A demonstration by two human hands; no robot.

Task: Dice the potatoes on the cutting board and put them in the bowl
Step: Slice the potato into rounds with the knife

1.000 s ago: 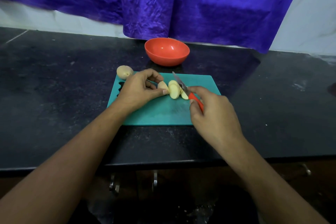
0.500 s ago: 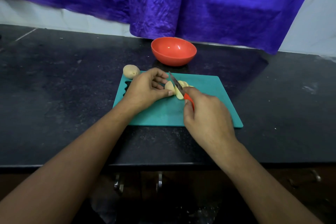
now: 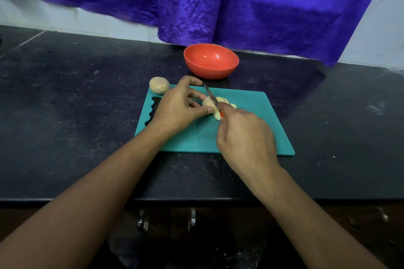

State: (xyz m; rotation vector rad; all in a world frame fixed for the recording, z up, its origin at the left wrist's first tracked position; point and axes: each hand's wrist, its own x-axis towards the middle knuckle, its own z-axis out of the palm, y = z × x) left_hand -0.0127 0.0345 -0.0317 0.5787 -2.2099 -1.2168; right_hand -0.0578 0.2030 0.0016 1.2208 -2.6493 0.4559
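Worktop inventory, as seen from your head camera.

1. Cutting board (image 3: pixel 196 137): teal, flat on the black counter (image 3: pixel 76 116), with a wavy cut-out grip at its left end.
2. Potato piece under the cut (image 3: pixel 206 102): pale and peeled, lying on the far-centre part of the board.
3. Left hand (image 3: pixel 177 107): your fingers curl over the potato piece from the left, and your thumb tip presses its near side, so you pinch it in place.
4. Knife (image 3: pixel 210 95): a thin blade slanting from far left to near right. It rests across the right side of the potato piece, and a little of its red handle shows at your knuckles.
5. Right hand (image 3: pixel 244 137): your fingers wrap tightly round the knife handle, with the back of the hand towards the camera.
6. Slices (image 3: pixel 226 101): pale cut pieces lying just right of the blade, touching one another on the board. How many there are cannot be told.
7. Whole potato (image 3: pixel 159 85): unpeeled and tan, sitting at the board's far-left corner beside your left hand. Whether it rests on the board or on the counter cannot be told.
8. Bowl (image 3: pixel 211 61): orange-red and upright on the counter, just beyond the board's far edge.
9. Purple cloth (image 3: pixel 240 2): hangs down the pale wall behind the counter.
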